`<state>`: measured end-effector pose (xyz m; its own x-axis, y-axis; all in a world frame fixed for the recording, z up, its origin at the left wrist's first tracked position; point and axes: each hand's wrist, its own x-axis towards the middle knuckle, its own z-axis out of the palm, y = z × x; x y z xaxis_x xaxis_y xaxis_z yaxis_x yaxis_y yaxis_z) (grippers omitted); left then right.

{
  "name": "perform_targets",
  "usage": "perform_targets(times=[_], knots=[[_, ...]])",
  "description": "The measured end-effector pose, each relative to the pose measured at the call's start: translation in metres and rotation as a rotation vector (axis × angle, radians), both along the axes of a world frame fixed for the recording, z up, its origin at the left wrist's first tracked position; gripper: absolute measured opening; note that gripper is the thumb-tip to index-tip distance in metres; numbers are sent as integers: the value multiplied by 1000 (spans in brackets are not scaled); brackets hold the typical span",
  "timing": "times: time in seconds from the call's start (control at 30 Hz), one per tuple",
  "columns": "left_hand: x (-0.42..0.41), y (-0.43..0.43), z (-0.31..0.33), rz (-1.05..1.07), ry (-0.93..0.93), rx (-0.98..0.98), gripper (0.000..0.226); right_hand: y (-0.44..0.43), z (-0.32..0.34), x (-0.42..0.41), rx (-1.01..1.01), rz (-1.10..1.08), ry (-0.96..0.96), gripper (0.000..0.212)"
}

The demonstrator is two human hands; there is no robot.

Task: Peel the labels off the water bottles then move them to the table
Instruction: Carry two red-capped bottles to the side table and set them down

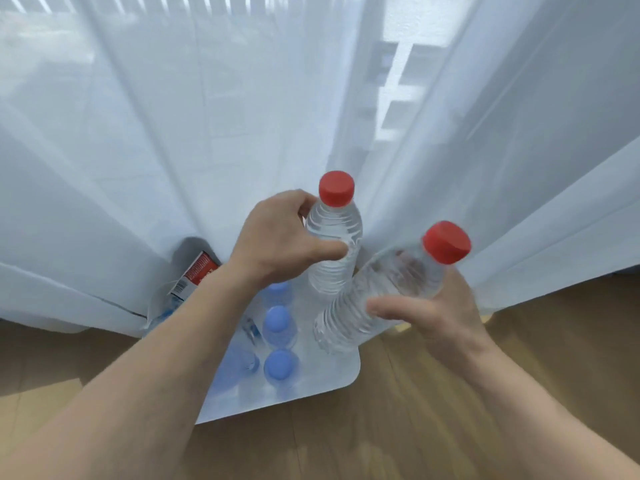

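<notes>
My left hand (277, 237) grips a clear, label-free water bottle (334, 251) with a red cap, held upright. My right hand (433, 306) holds a second bare red-capped bottle (377, 299), tilted with its cap up to the right. Both bottles are in the air above a white tray (332, 372) on the floor. On the tray stand several blue-capped bottles (278, 325), partly hidden by my left forearm. A peeled red and white label (195, 271) lies at the tray's far left, against the curtain.
Sheer white curtains (173, 133) hang right behind the tray and fill the upper view. Wooden floor (450, 393) runs in front and to the right. No table is in view.
</notes>
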<state>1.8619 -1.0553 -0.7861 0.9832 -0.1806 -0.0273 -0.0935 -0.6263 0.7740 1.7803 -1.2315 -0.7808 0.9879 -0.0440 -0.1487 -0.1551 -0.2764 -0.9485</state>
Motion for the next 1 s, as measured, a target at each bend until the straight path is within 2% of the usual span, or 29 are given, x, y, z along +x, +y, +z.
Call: perform_targets(times=[0.03, 0.07, 0.17, 0.3, 0.4, 0.47, 0.57, 0.63, 0.7, 0.83, 0.9, 1.0], knots=[[-4, 4, 17, 19, -9, -75, 29, -2, 18, 4, 122, -8, -77, 37], [-9, 7, 34, 37, -16, -135, 34, -3, 33, 7, 226, -26, -139, 30], [-30, 14, 79, 117, 21, -376, 56, 2, 69, 7, 432, -70, -196, 16], [-71, 34, 117, 153, 253, -752, 69, 23, 107, -37, 729, -229, 76, 42], [-123, 46, 160, 201, 388, -915, 49, 34, 153, -83, 745, -240, 221, 21], [-157, 52, 201, 250, 518, -1012, 37, 39, 195, -105, 730, -210, 379, 21], [-198, 61, 275, 271, 742, -1143, 40, 40, 275, -127, 689, -132, 602, 44], [-218, 68, 332, 354, 820, -1125, 47, 41, 334, -136, 763, -49, 660, 62], [-234, 79, 387, 429, 827, -1099, 55, 52, 387, -141, 776, 6, 682, 69], [-253, 94, 502, 468, 750, -1199, 57, 77, 491, -138, 714, 109, 660, 61], [-265, 102, 557, 519, 636, -1288, 56, 95, 537, -135, 675, 215, 632, 72], [-291, 107, 629, 652, 397, -1338, 48, 119, 593, -140, 618, 415, 564, 78]])
